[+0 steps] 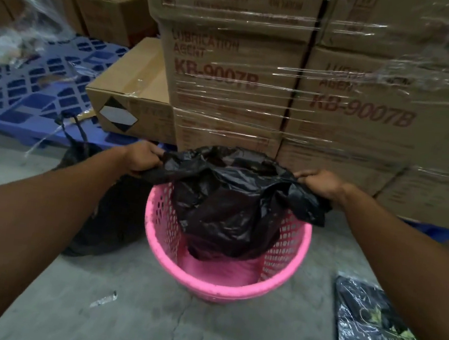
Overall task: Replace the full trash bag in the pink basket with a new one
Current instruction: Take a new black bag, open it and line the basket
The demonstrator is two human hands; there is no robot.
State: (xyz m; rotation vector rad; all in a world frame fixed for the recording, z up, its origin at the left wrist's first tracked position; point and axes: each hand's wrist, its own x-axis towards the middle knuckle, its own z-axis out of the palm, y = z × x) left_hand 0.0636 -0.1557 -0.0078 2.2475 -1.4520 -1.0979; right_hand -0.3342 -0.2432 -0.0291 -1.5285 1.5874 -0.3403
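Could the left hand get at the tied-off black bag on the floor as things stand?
Probably yes: the tied-off bag sits just under the left hand with nothing between, but that hand first has to let go of the new bag.

The room is dim, lit softly from overhead, with faint shadows on the floor (145,314). Glare streaks across the stretch wrap (255,89) on the cartons beyond the left hand (142,159). Everything is smeared with motion blur, worst up to its left, and the edges bow outward.
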